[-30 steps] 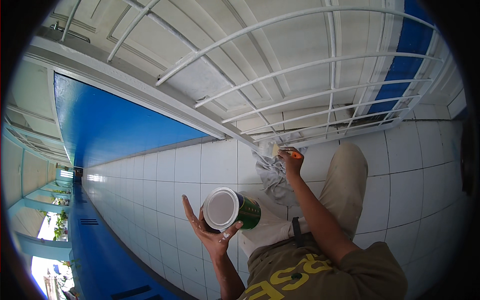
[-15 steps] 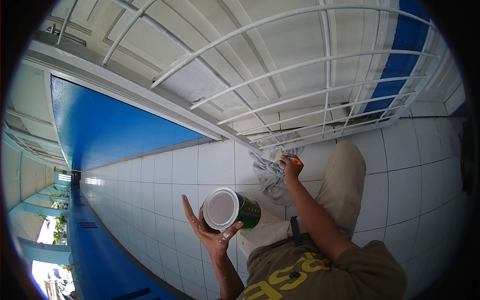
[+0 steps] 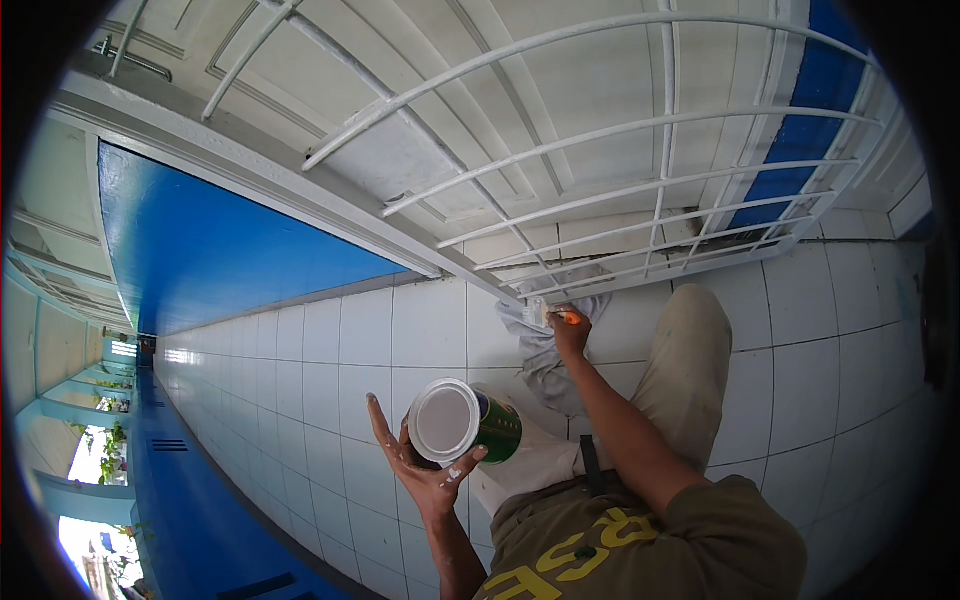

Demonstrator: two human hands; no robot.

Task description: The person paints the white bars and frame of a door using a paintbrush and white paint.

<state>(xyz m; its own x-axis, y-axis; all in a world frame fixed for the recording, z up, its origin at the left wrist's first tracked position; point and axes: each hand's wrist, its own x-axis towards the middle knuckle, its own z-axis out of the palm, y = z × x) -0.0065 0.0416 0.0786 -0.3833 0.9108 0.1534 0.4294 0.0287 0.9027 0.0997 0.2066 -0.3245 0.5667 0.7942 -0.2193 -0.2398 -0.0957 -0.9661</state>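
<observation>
My left hand [image 3: 418,468] cups a green paint can [image 3: 462,423] from below; the can's round top is white with paint. My right hand [image 3: 571,333] is stretched forward and grips a paintbrush [image 3: 548,314] with an orange handle. Its bristles touch the bottom rail of a white metal gate [image 3: 600,215] with curved bars. A grey cloth [image 3: 545,345] lies on the white tiled floor [image 3: 330,350] under that hand. My legs in beige trousers [image 3: 690,370] are folded on the tiles.
A white panelled door stands behind the gate. A blue wall [image 3: 200,240] runs along the left and a blue strip [image 3: 800,150] shows at the right. A corridor with columns and plants stretches away at the far left.
My right hand has shifted the brush slightly along the gate's bottom rail. The left hand and the can stay put.
</observation>
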